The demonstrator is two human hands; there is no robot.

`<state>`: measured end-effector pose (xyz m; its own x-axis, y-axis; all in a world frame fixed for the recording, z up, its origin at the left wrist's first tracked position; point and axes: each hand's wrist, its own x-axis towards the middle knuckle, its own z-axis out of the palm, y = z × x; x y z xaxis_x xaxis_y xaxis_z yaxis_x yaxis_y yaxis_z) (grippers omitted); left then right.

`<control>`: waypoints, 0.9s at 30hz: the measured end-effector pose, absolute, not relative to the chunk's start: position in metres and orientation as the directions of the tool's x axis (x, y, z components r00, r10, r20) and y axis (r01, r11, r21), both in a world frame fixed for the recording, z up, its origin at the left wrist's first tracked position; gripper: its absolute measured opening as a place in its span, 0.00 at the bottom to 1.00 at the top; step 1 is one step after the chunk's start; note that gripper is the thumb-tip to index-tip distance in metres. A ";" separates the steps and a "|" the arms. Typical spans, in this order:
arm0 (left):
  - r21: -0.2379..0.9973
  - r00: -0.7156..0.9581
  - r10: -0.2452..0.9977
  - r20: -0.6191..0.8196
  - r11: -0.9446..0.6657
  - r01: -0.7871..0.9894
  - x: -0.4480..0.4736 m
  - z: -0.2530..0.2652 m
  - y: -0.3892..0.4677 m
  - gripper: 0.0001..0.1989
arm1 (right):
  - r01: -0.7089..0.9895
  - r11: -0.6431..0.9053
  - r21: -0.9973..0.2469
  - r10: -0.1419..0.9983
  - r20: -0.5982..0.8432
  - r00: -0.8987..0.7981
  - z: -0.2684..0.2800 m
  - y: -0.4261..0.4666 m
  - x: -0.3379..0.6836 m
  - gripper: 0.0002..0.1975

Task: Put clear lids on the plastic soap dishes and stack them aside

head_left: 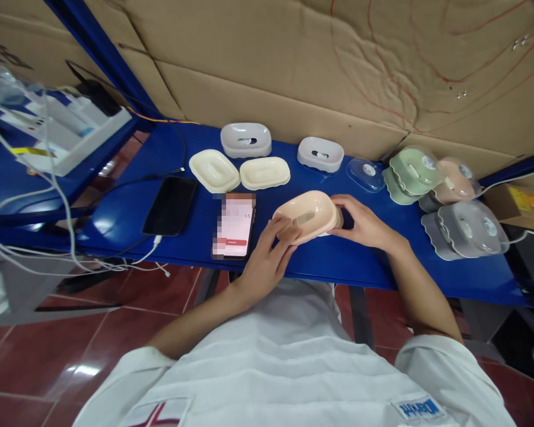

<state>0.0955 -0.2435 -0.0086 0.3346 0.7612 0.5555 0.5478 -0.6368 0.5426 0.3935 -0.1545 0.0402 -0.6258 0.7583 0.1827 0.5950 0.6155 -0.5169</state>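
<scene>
A peach-coloured plastic soap dish (309, 212) is tilted above the blue shelf (338, 267), held between both my hands. My left hand (269, 255) grips its near left rim with the thumb on the inner tray. My right hand (360, 224) clasps its right end. Behind it lie two cream inner trays (214, 170) (264, 172), two grey dish bases (245, 139) (320, 153) and a clear lid (365, 174).
Two phones lie left of the dish: one lit (234, 225), one dark (171, 205) with a white cable. Assembled green, pink and grey dishes (445, 196) stand stacked at the right. Cardboard (338, 71) backs the shelf. A white tray (71, 136) with cables sits far left.
</scene>
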 end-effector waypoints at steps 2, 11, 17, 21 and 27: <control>0.534 0.365 0.759 0.539 -0.643 0.549 0.099 -0.001 -0.237 0.21 | 0.604 0.632 -0.485 0.762 0.245 -0.600 0.041 -0.157 0.394 0.46; 0.335 0.561 0.709 0.427 -0.701 0.630 0.126 0.002 -0.207 0.20 | 0.652 0.735 -0.186 0.676 0.118 -0.727 0.033 -0.154 0.407 0.30; 0.275 0.542 0.723 0.428 -0.675 0.685 0.130 0.000 -0.203 0.16 | 0.705 0.688 -0.173 0.722 0.072 -0.688 0.025 -0.165 0.398 0.31; 0.277 0.530 0.735 0.423 -0.662 0.696 0.125 -0.003 -0.205 0.15 | 0.659 0.702 -0.270 0.693 0.045 -0.719 0.019 -0.162 0.396 0.32; 0.386 0.503 0.754 0.423 -0.652 0.653 0.119 -0.009 -0.220 0.13 | 0.910 0.357 -0.213 0.927 0.200 -0.317 0.003 -0.118 0.435 0.39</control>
<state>0.1187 -0.2204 -0.0094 0.5028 0.7536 0.4234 0.6525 -0.6521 0.3860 0.4354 -0.1176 0.0032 -0.3167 0.9271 0.2004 0.9096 0.3568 -0.2131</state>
